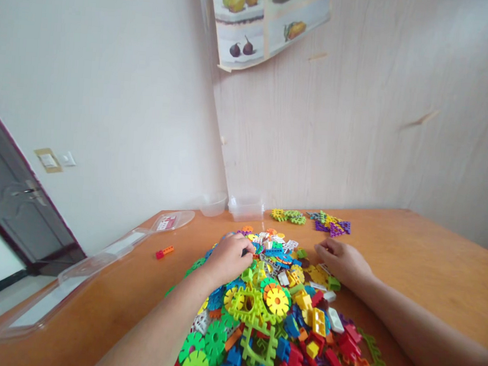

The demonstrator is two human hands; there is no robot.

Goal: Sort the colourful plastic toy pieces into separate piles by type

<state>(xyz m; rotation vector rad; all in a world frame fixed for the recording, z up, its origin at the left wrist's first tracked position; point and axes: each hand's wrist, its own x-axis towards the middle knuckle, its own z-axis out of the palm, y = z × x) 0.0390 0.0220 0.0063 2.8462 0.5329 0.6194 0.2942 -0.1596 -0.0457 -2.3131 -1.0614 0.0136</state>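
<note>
A heap of colourful plastic building pieces covers the middle of the orange wooden table: gears, square frames, bricks in green, yellow, red and blue. My left hand rests on the heap's far left side, fingers curled and pinched on a small dark piece that I cannot name. My right hand lies on the heap's far right edge, knuckles up, fingers bent down onto the pieces; whether it holds one is hidden.
A joined row of green, yellow and purple pieces lies near the wall. Two clear plastic containers stand at the back. A clear lid lies along the left edge. A small red-orange brick lies alone.
</note>
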